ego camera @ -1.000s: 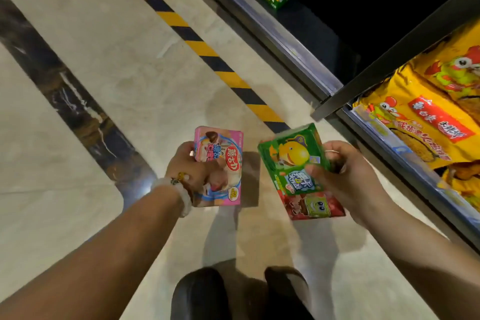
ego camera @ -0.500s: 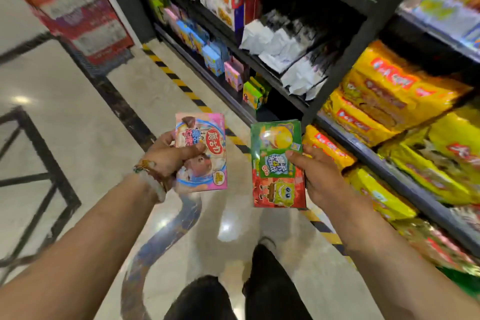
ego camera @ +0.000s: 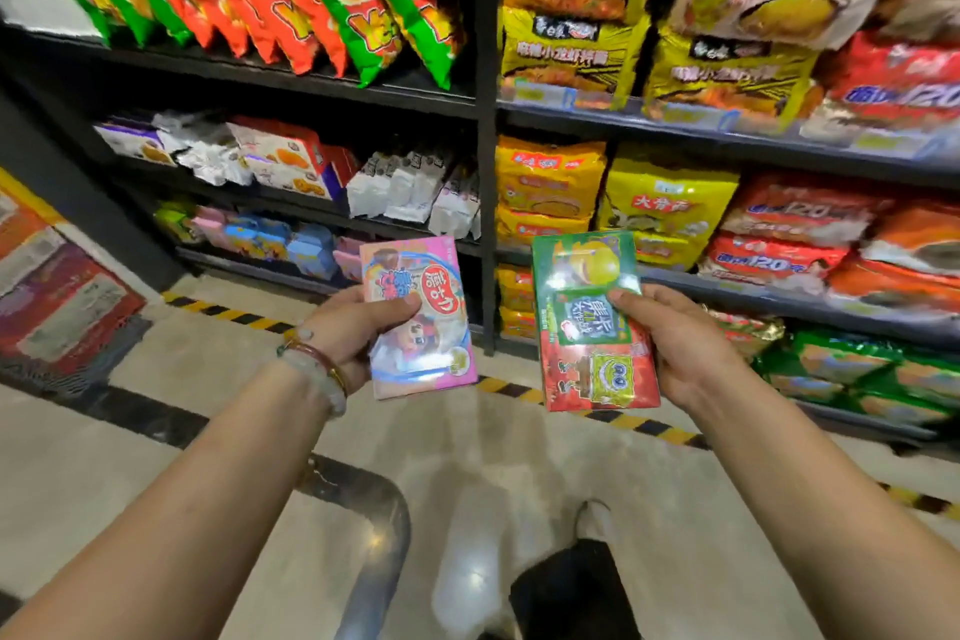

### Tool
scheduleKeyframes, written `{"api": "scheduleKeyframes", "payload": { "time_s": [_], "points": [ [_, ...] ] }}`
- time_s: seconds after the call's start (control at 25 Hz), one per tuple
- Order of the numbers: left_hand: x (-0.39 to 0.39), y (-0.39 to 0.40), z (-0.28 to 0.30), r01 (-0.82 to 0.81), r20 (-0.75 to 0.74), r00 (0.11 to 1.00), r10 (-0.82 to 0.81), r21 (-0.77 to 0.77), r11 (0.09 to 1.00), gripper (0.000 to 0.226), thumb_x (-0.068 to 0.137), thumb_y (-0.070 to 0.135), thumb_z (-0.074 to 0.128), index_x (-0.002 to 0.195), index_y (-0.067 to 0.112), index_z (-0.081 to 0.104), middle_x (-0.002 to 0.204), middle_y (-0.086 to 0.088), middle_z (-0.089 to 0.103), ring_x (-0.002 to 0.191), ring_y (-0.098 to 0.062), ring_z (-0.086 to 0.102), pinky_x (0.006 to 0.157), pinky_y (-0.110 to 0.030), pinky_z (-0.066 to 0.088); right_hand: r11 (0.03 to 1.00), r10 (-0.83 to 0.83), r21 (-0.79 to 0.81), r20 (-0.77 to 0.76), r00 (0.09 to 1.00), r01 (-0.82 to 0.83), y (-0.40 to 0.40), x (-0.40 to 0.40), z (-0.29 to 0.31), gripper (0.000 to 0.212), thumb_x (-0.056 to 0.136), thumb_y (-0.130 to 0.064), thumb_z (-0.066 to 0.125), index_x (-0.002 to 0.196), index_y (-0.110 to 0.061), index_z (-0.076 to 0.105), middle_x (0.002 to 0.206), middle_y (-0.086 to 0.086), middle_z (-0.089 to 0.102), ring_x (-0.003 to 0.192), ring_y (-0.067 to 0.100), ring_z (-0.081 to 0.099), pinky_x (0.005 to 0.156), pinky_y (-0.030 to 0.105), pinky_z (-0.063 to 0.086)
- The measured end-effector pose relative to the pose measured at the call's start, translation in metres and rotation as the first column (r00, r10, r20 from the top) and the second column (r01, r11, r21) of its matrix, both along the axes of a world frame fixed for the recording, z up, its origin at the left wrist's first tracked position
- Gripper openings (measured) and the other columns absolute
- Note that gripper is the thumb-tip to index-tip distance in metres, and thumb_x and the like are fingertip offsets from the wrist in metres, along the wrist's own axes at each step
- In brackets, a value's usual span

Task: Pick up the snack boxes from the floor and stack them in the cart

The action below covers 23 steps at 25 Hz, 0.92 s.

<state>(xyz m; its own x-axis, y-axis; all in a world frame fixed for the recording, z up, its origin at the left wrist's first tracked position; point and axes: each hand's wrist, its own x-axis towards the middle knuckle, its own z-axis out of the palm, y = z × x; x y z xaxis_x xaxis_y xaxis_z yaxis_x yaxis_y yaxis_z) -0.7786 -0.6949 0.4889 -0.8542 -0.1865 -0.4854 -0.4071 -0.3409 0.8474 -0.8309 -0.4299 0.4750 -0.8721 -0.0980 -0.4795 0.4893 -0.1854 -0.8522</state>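
Both hands held one snack box each, raised before the shelves.

The left hand [ego camera: 349,327] gripped the pink box [ego camera: 418,317], thumb across its face; the right hand [ego camera: 680,343] gripped the green-and-red box [ego camera: 595,322] likewise. Remaining fingers were hidden behind the boxes. Shelf goods [ego camera: 665,203] appeared blurred.

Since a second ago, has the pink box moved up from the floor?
Yes. The pink box, gripped by the left hand, has risen: formerly against floor tiles, now before the shelf's lower tiers.
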Motion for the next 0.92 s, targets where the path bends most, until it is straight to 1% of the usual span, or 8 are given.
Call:
{"api": "scheduleKeyframes", "payload": {
  "time_s": [0.08, 0.2, 0.36, 0.44, 0.56, 0.68, 0.76, 0.92],
  "points": [
    [0.004, 0.029, 0.009, 0.118, 0.001, 0.993, -0.118, 0.02, 0.993, 0.013, 0.089, -0.004, 0.051, 0.09, 0.003, 0.062, 0.069, -0.008, 0.072, 0.059, -0.019, 0.07, 0.051, -0.032, 0.057, 0.991, -0.134, -0.019, -0.016, 0.991, 0.134, 0.031, 0.031, 0.013, 0.037, 0.085, -0.009, 0.063, 0.118, 0.005, 0.053, 0.095, 0.021, 0.068, 0.065, 0.024, 0.068, 0.058, 0.037, 0.058],
    [0.005, 0.082, 0.024, 0.28, -0.041, 0.959, -0.279, 0.023, 0.96, 0.013, 0.089, -0.004, 0.051, 0.09, 0.002, 0.063, 0.073, -0.008, 0.073, 0.06, -0.019, 0.07, 0.05, -0.031, 0.057, 0.959, -0.281, -0.038, -0.045, 0.959, 0.28, 0.083, 0.075, 0.027, 0.028, 0.086, -0.008, 0.061, 0.112, 0.0, 0.056, 0.086, 0.017, 0.071, 0.063, 0.023, 0.069, 0.054, 0.035, 0.057],
    [0.009, 0.164, 0.035, 0.495, -0.092, 0.864, -0.495, -0.026, 0.869, 0.012, 0.087, -0.003, 0.054, 0.09, 0.002, 0.065, 0.081, -0.012, 0.073, 0.066, -0.024, 0.071, 0.062, -0.04, 0.059, 0.877, -0.479, -0.005, -0.109, 0.871, 0.481, 0.16, 0.13, 0.041, 0.006, 0.087, -0.006, 0.061, 0.088, -0.006, 0.055, 0.067, 0.008, 0.071, 0.055, 0.018, 0.068, 0.048, 0.028, 0.054],
    [0.018, 0.215, 0.038, 0.579, -0.082, 0.811, -0.579, -0.032, 0.815, 0.011, 0.085, -0.003, 0.056, 0.088, 0.002, 0.066, 0.08, -0.014, 0.073, 0.066, -0.026, 0.07, 0.066, -0.045, 0.056, 0.821, -0.568, -0.01, -0.114, 0.815, 0.571, 0.203, 0.163, 0.044, 0.008, 0.086, -0.006, 0.062, 0.089, -0.005, 0.055, 0.068, 0.01, 0.071, 0.055, 0.018, 0.068, 0.048, 0.029, 0.055],
    [0.041, 0.306, 0.04, 0.667, -0.071, 0.741, -0.667, -0.027, 0.744, 0.01, 0.082, -0.002, 0.06, 0.085, 0.004, 0.068, 0.084, -0.017, 0.072, 0.069, -0.028, 0.07, 0.068, -0.048, 0.056, 0.736, -0.674, -0.011, -0.097, 0.732, 0.677, 0.277, 0.224, 0.048, 0.02, 0.085, -0.008, 0.062, 0.104, -0.003, 0.054, 0.078, 0.016, 0.071, 0.059, 0.021, 0.069, 0.051, 0.033, 0.057],
    [0.082, 0.401, 0.039, 0.754, -0.087, 0.653, -0.752, -0.008, 0.656, 0.02, 0.076, 0.0, 0.064, 0.096, 0.0, 0.066, 0.09, -0.018, 0.072, 0.072, -0.028, 0.07, 0.07, -0.046, 0.058, 0.651, -0.758, -0.027, -0.077, 0.647, 0.759, 0.354, 0.295, 0.05, 0.007, 0.087, -0.007, 0.06, 0.091, -0.006, 0.053, 0.068, 0.01, 0.071, 0.055, 0.019, 0.068, 0.048, 0.032, 0.056],
    [0.117, 0.469, 0.036, 0.8, -0.086, 0.599, -0.796, 0.044, 0.598, 0.027, 0.071, 0.001, 0.063, 0.097, -0.002, 0.065, 0.088, -0.018, 0.072, 0.07, -0.028, 0.07, 0.067, -0.044, 0.058, 0.586, -0.808, -0.013, -0.081, 0.583, 0.81, 0.408, 0.35, 0.055, 0.007, 0.088, -0.009, 0.059, 0.084, -0.007, 0.054, 0.066, 0.01, 0.071, 0.053, 0.019, 0.068, 0.046, 0.032, 0.056],
    [0.18, 0.59, 0.026, 0.87, -0.12, 0.492, -0.862, 0.082, 0.485, 0.015, 0.085, -0.006, 0.053, 0.094, 0.0, 0.063, 0.079, -0.013, 0.073, 0.064, -0.022, 0.07, 0.06, -0.037, 0.059, 0.442, -0.884, 0.055, -0.144, 0.445, 0.896, 0.502, 0.447, 0.064, 0.009, 0.09, -0.012, 0.058, 0.094, -0.003, 0.058, 0.068, 0.009, 0.072, 0.055, 0.018, 0.068, 0.047, 0.029, 0.055]
  ]
}}
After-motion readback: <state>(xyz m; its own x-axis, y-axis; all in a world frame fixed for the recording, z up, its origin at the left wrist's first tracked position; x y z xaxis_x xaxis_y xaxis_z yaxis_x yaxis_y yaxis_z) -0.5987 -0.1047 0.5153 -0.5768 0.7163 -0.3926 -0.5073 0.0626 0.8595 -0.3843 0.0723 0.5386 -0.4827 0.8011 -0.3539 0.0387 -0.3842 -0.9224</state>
